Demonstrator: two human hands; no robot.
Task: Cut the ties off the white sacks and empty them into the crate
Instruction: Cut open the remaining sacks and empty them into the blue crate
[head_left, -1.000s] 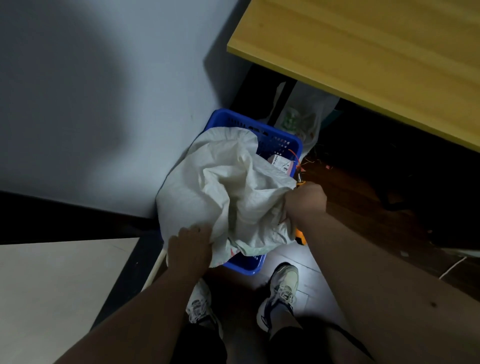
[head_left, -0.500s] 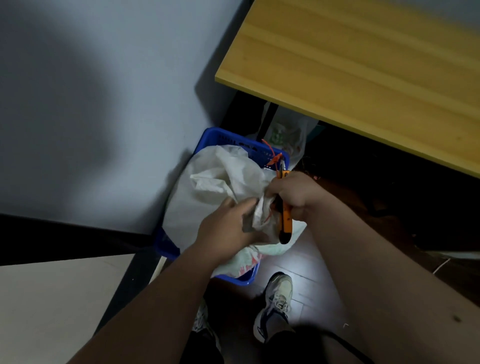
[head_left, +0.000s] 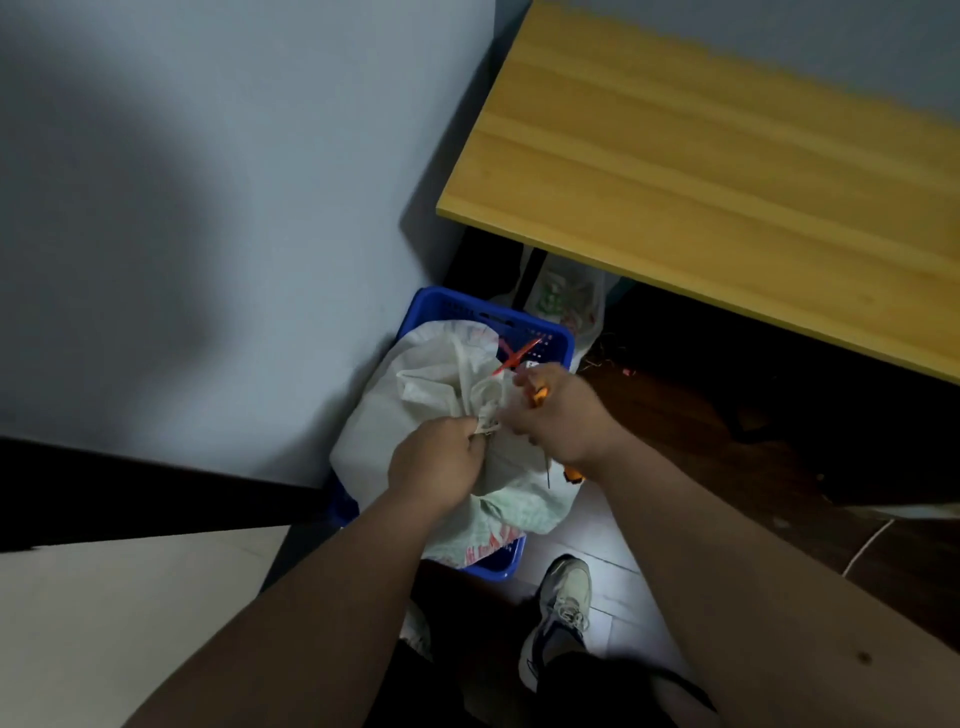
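Note:
A crumpled white sack (head_left: 415, 410) lies over a blue plastic crate (head_left: 550, 338) on the floor by the wall. My left hand (head_left: 434, 462) pinches the bunched neck of the sack. My right hand (head_left: 556, 415) grips the same bunch from the right and also holds an orange-handled cutter (head_left: 540, 393), whose handle end sticks out below the wrist. A thin red tie (head_left: 514, 356) juts up from the sack just above my right hand. What is inside the crate is hidden by the sack.
A yellow wooden table (head_left: 727, 171) overhangs at the upper right, with a plastic bag (head_left: 566, 296) beneath it behind the crate. A grey wall is at the left, a pale surface (head_left: 104, 623) at the lower left. My shoes (head_left: 563, 608) stand just before the crate.
My left hand left the sack's lower edge and came up to the bunched neck beside my right hand. The right hand turned the cutter and the view shifted slightly.

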